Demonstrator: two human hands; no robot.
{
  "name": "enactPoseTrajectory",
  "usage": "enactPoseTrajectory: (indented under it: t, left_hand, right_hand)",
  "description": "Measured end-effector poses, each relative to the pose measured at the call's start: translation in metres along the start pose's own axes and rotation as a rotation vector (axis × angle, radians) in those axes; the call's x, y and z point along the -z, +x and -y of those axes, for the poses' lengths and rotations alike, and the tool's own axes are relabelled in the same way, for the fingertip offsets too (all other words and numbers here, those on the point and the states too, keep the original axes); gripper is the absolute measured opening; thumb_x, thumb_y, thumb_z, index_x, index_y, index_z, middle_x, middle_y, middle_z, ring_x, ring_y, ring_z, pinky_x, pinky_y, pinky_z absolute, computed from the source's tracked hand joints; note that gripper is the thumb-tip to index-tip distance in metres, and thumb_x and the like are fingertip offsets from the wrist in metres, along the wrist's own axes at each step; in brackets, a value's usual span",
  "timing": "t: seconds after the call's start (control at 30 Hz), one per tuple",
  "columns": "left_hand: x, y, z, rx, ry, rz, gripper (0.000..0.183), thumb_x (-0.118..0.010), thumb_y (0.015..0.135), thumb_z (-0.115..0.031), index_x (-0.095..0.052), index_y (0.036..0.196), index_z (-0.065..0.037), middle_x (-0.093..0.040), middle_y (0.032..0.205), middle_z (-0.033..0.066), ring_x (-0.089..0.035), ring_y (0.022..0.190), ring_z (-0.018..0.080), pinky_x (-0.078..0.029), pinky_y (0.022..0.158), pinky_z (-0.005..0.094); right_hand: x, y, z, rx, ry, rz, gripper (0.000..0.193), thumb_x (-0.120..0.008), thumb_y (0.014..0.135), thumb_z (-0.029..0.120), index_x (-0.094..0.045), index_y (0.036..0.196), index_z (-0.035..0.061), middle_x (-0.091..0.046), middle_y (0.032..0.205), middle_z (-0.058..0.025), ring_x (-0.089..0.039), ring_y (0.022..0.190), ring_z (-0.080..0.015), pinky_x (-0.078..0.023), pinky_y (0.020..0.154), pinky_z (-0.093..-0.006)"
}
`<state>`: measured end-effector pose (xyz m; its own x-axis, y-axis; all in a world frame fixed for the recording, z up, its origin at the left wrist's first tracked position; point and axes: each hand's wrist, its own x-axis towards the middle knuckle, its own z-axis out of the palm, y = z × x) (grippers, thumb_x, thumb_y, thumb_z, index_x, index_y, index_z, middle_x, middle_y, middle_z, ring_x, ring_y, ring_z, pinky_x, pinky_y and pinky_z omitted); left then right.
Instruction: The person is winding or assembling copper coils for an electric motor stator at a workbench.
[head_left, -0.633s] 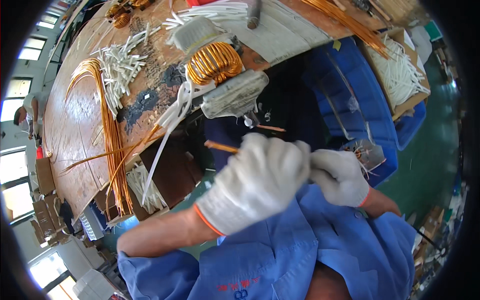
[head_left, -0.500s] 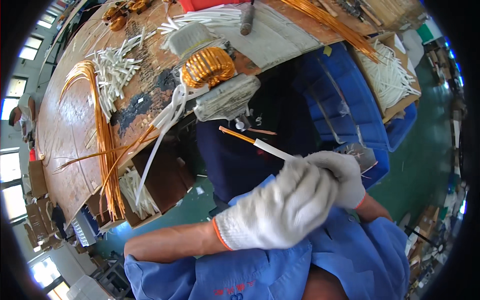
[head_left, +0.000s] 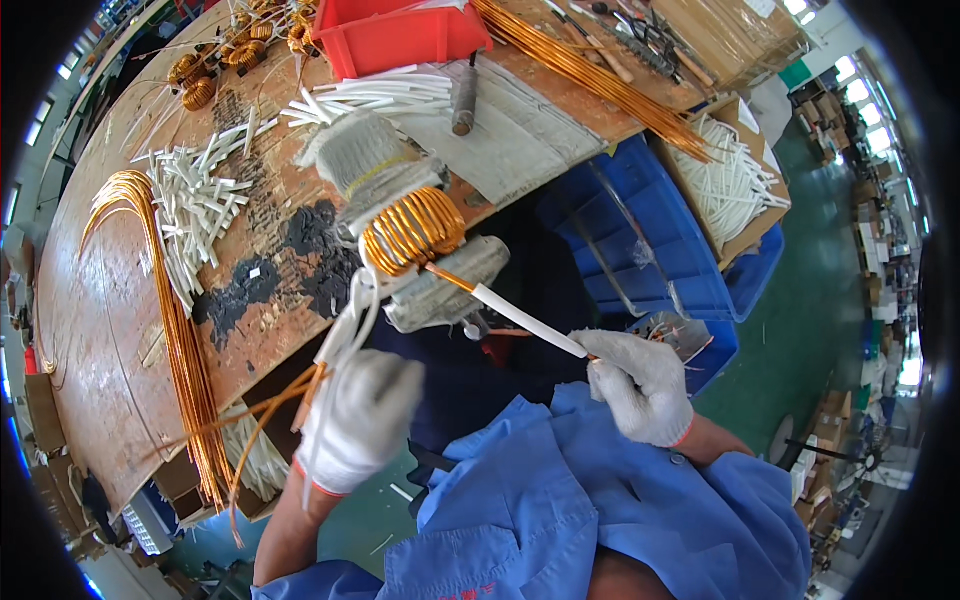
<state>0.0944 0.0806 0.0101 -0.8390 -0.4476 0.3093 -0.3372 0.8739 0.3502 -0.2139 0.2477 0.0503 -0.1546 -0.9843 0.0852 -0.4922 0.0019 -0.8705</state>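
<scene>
Hold white sleeve (head_left: 530,322) straight, below-right of copper coil (head_left: 413,231), clamped in right hand (head_left: 645,388); below-left, cannot tell finger closure, left hand (head_left: 362,420).

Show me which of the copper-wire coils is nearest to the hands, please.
The copper-wire coil held between the cloth-wrapped blocks; the other coils lie farther away, toward the workbench's back.

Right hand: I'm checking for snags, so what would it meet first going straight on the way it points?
Following the sleeved wire it holds, the right hand would probably meet the grey block first, with the coil just beyond; depth is unclear from this one view.
</scene>
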Motion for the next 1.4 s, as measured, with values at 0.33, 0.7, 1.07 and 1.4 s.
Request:
enactPoseTrajectory:
  t: [0.33, 0.7, 1.07, 1.4]
  left_hand:
    - [0.062, 0.13, 0.089, -0.253, 0.042, -0.174, 0.036, -0.075, 0.085, -0.004, -0.08, 0.12, -0.008, -0.074, 0.118, 0.0127, -0.072, 0.119, 0.0368, -0.058, 0.098, 0.0443]
    - [0.078, 0.08, 0.109, 0.154, -0.163, 0.014, 0.043, -0.072, 0.085, 0.008, -0.081, 0.125, -0.007, -0.064, 0.085, 0.0099, -0.068, 0.079, 0.0276, -0.054, 0.069, 0.0405]
    - [-0.011, 0.047, -0.016, 0.452, -0.696, -0.471, 0.025, -0.073, 0.103, -0.005, -0.075, 0.126, 0.003, -0.075, 0.108, 0.01, -0.071, 0.094, 0.0156, -0.057, 0.079, 0.0315]
    - [-0.092, -0.03, -0.004, 0.709, -0.803, -0.487, 0.052, -0.066, 0.111, -0.02, -0.049, 0.158, -0.003, -0.056, 0.155, 0.0184, -0.052, 0.147, 0.0253, -0.044, 0.121, 0.0441]
  right_hand:
    - [-0.052, 0.106, 0.047, 0.152, -0.172, -0.024, 0.035, -0.07, 0.1, -0.008, -0.072, 0.134, -0.004, -0.076, 0.096, -0.0179, -0.077, 0.074, -0.0242, -0.059, 0.064, -0.0336]
    - [-0.021, 0.116, 0.042, 0.045, -0.214, 0.175, 0.046, -0.068, 0.099, -0.007, -0.069, 0.144, 0.0014, -0.072, 0.088, -0.0113, -0.073, 0.07, -0.0204, -0.059, 0.064, -0.0335]
    - [-0.057, 0.093, 0.045, 0.494, -0.574, 0.175, 0.06, -0.08, 0.092, 0.005, -0.063, 0.148, -0.0088, -0.069, 0.085, -0.0112, -0.064, 0.057, -0.0229, -0.051, 0.049, -0.036]
    - [-0.102, 0.208, 0.11, 1.05, -0.521, 0.451, 0.018, -0.077, 0.073, 0.025, -0.072, 0.081, 0.0088, -0.067, 0.082, -0.0053, -0.072, 0.078, -0.0232, -0.057, 0.057, -0.0378]
